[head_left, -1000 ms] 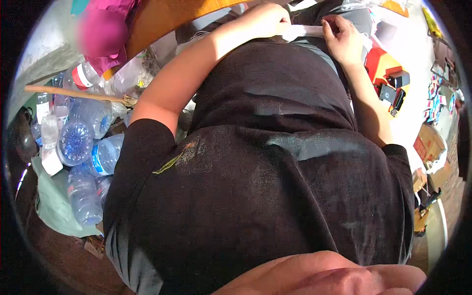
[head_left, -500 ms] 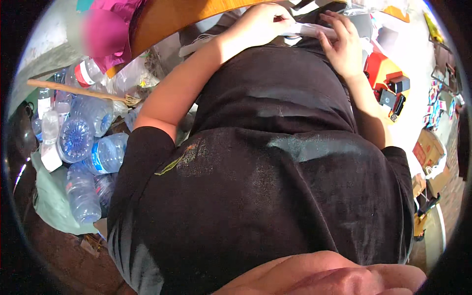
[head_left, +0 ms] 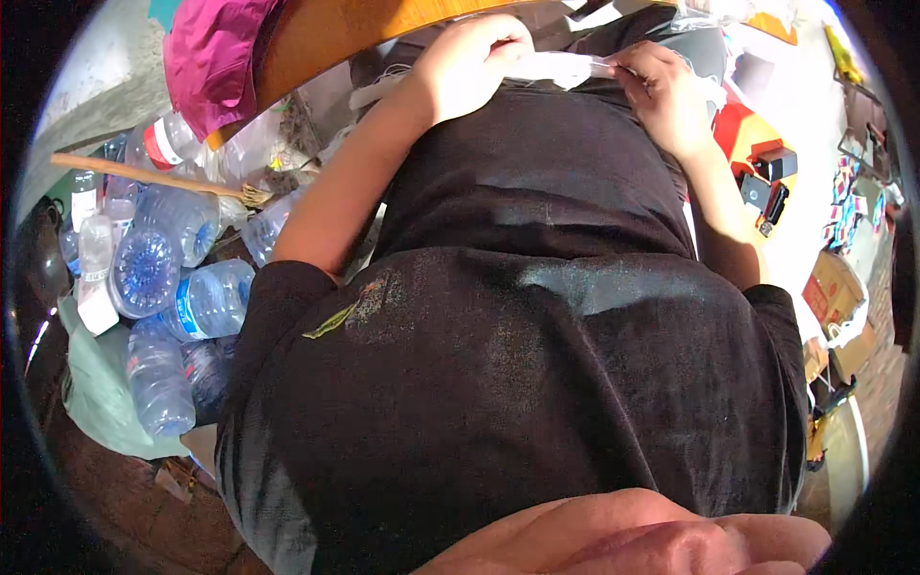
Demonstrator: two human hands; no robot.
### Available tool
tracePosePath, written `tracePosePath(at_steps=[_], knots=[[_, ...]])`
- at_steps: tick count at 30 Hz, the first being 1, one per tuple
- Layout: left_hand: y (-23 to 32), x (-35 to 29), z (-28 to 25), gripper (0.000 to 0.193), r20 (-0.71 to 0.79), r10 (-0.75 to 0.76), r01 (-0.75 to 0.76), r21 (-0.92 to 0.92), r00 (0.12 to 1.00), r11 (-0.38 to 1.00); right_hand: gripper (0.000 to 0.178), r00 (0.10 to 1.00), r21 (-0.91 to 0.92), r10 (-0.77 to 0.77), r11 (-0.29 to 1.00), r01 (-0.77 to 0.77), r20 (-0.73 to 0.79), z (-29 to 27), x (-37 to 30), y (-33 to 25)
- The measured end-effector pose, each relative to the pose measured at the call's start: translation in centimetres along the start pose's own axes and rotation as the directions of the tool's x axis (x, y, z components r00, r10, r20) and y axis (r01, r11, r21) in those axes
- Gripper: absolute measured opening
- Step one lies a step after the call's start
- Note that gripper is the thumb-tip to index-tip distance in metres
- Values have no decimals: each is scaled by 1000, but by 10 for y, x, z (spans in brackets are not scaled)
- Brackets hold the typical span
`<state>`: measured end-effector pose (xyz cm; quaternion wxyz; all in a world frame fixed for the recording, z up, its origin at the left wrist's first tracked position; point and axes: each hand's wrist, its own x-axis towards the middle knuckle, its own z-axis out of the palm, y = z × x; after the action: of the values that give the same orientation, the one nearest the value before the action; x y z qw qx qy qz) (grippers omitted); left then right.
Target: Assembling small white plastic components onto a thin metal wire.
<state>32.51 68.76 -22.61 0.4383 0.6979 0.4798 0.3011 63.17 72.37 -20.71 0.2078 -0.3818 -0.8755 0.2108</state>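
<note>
Over my lap, a slim white bundle [head_left: 559,67], which looks like cord or a cable, stretches between my two hands. My left hand [head_left: 471,65] is closed round its left end, the fingertips partly hidden behind the hand. At the other end, my right hand [head_left: 663,94] pinches a thin pale strand coming off the bundle between thumb and fingers. Loose white loops [head_left: 391,79] lie on my lap, left of my left hand. Glare washes out the detail of the white material.
A wooden table edge [head_left: 335,43] curves beyond my left arm, with magenta cloth [head_left: 213,67] hanging over it. Empty plastic bottles [head_left: 149,273] and a wooden stick [head_left: 144,174] crowd my left side. To the right are an orange-red box [head_left: 743,144], small black devices [head_left: 774,163] and a cardboard box [head_left: 836,292].
My left hand has shifted left and slightly nearer to me. My right hand's fingers, spread around the bundle before, have closed to a pinch at its right end.
</note>
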Motion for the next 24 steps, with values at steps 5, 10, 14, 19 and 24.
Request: tracePosePath(at_steps=[5,10,14,19,24], knots=[[32,-9,2,17,-107,10,-2,78,994,997,13,996,-17,-36,999,35,-78,-12,16,-23],[111,15,-19,38,154,-135,138,-7,979,990,13,982,8,-111,994,113,-151,-18,38,-62],[80,16,0,37,140,-178,208,-238,974,949,11,995,76,28,997,-21,-101,-22,43,-75],[57,-11,-14,18,-27,-30,30,1,999,1000,12,994,134,79,987,-89,77,-30,28,-50],[55,-55,-49,17,-255,-181,185,-8,950,983,13,995,112,22,993,-32,95,-37,1,-17]])
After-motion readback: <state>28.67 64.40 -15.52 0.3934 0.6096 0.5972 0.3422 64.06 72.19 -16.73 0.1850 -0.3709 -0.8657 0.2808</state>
